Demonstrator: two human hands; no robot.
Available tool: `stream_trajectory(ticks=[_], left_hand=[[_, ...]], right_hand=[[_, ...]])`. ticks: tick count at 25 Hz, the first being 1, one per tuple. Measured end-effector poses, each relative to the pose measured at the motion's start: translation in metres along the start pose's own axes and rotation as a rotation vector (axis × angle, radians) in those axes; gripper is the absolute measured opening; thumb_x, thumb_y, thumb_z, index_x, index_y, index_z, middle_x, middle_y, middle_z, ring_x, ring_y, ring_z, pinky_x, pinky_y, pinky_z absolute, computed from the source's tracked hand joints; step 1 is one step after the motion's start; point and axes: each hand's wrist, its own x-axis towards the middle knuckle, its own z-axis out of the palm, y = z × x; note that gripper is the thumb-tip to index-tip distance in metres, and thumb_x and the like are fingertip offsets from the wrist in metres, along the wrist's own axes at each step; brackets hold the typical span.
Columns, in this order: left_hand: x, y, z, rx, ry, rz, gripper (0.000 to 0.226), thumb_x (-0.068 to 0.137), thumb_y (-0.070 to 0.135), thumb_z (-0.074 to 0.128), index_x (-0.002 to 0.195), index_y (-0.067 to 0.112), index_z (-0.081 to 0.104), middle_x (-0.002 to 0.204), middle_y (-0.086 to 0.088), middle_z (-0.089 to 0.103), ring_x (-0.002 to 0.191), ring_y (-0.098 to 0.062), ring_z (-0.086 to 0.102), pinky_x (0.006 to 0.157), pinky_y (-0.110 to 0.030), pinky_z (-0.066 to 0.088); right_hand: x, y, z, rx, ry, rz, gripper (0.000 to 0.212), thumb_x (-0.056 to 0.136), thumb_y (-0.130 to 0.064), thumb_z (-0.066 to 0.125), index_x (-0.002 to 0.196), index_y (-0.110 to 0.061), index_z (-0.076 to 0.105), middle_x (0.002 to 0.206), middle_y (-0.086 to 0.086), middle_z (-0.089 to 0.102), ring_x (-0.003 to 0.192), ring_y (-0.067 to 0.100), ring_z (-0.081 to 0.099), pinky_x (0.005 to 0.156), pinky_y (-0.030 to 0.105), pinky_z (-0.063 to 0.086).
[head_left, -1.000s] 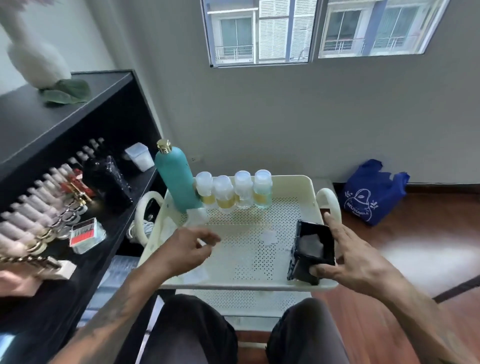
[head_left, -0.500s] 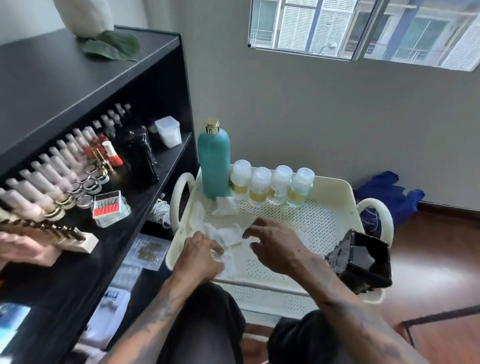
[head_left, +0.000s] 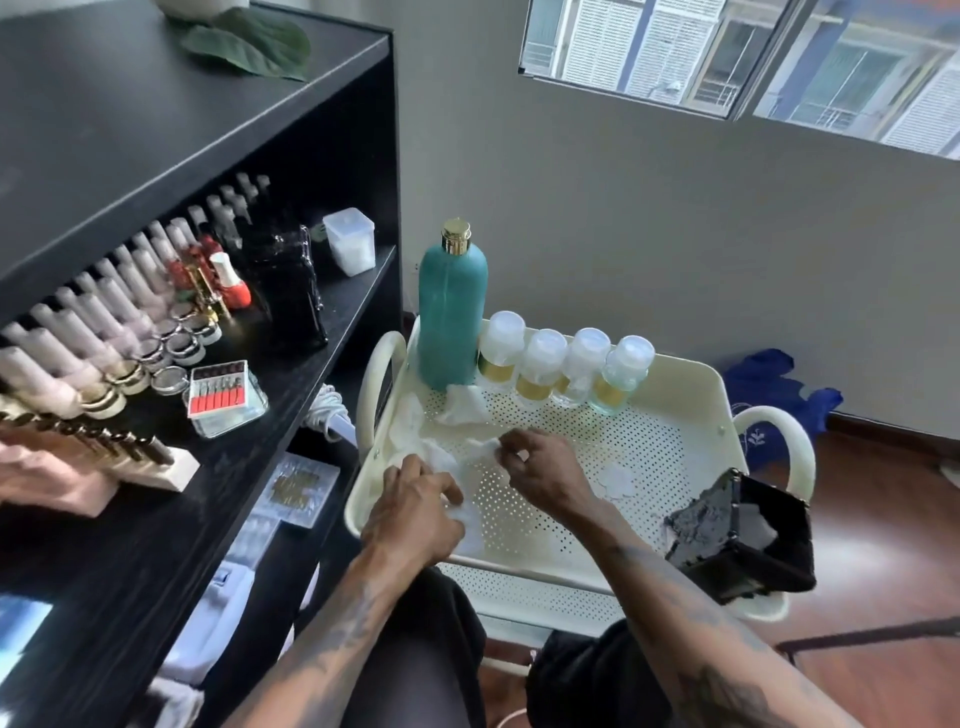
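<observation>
Obs.: tissues (head_left: 441, 460) lie crumpled in the 9 to 10 o'clock part of the cream tray (head_left: 660, 431), 1 more scrap at the foot of the teal bottle (head_left: 452, 322).

Grip: left hand (head_left: 415, 514) has its fingers curled down over a white wad at the tray's 8 o'clock edge. Right hand (head_left: 543, 470) pinches a tissue edge between thumb and fingertips; the other fingers are loosely bent.

Risks (judgement):
1. Thin, damp-looking tissue may tear under the 2-hand pull and leave shreds on the perforated floor.
2. The scrap touching the teal bottle at 11 o'clock could be missed. A reach for it might knock the tall bottle into the 4 small capped bottles (head_left: 543, 364) at 12 o'clock, which stand touching in a row.
3. The round pad (head_left: 615, 478) at 3 o'clock of the right hand is pale on cream and easily overlooked.
4. The black bin (head_left: 748, 545) sits tilted over the tray's 4 o'clock corner; a forearm sweep could tip it off.

Writing: none legible. Gold bands on the small bottles show no text. Blue bag (head_left: 769, 384) on the floor at 2 o'clock carries white print, too hidden to read. Bit case (head_left: 223, 395) on the shelf (head_left: 156, 130) at 9 o'clock: no label seen.
</observation>
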Motion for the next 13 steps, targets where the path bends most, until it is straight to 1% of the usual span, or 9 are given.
stream_trajectory(ticks=[2,3,5,8,10,12,13], left_hand=[[0.000,0.000,0.000,0.006,-0.002,0.007,0.029,0.079,0.027,0.067,0.108,0.031,0.066,0.120,0.004,0.044,0.117,-0.016,0.038,0.097,-0.032,0.045],[-0.001,0.000,0.000,0.013,-0.005,0.011,0.029,0.079,0.027,0.067,0.108,0.031,0.066,0.121,0.004,0.044,0.117,-0.016,0.038,0.097,-0.032,0.045],[-0.002,0.001,0.000,0.025,-0.020,0.013,0.030,0.078,0.028,0.067,0.108,0.033,0.065,0.122,0.003,0.045,0.118,-0.016,0.038,0.096,-0.033,0.045],[-0.001,0.000,-0.003,0.023,-0.069,0.001,0.036,0.074,0.032,0.070,0.109,0.037,0.063,0.120,0.003,0.043,0.118,-0.018,0.037,0.098,-0.035,0.043],[-0.001,0.001,-0.005,0.033,-0.115,0.000,0.039,0.071,0.033,0.072,0.108,0.041,0.062,0.119,0.003,0.041,0.117,-0.019,0.036,0.099,-0.036,0.042],[0.000,0.002,-0.005,0.047,-0.148,0.003,0.038,0.069,0.031,0.074,0.103,0.044,0.062,0.118,0.003,0.039,0.115,-0.019,0.035,0.101,-0.038,0.041],[0.000,0.002,-0.005,0.051,-0.156,0.005,0.035,0.069,0.030,0.075,0.099,0.045,0.063,0.118,0.003,0.039,0.114,-0.019,0.034,0.101,-0.038,0.040]], right_hand=[[-0.012,0.000,-0.012,0.383,-0.009,0.153,0.022,0.095,-0.016,0.056,0.113,-0.009,0.066,0.106,0.011,0.071,0.074,0.016,0.067,0.069,0.031,0.056],[-0.019,0.001,-0.019,0.500,-0.019,0.196,0.021,0.095,-0.015,0.056,0.113,-0.010,0.066,0.101,0.012,0.071,0.070,0.015,0.067,0.065,0.031,0.055],[-0.034,0.001,-0.035,0.628,-0.053,0.224,0.019,0.096,-0.015,0.055,0.112,-0.012,0.065,0.097,0.011,0.071,0.070,0.015,0.068,0.064,0.032,0.054],[-0.055,-0.001,-0.063,0.747,-0.085,0.187,0.017,0.094,-0.015,0.058,0.109,-0.013,0.066,0.098,0.009,0.072,0.073,0.016,0.069,0.060,0.027,0.050],[-0.076,-0.001,-0.089,0.774,-0.070,0.133,0.014,0.093,-0.017,0.061,0.105,-0.015,0.067,0.095,0.007,0.073,0.072,0.017,0.069,0.055,0.023,0.048],[-0.102,0.006,-0.119,0.724,0.013,0.083,0.011,0.090,-0.022,0.065,0.100,-0.019,0.066,0.087,0.002,0.074,0.067,0.016,0.068,0.053,0.024,0.045],[-0.116,0.012,-0.135,0.661,0.102,0.073,0.009,0.088,-0.026,0.067,0.096,-0.023,0.066,0.082,0.000,0.073,0.063,0.015,0.067,0.054,0.026,0.046]])
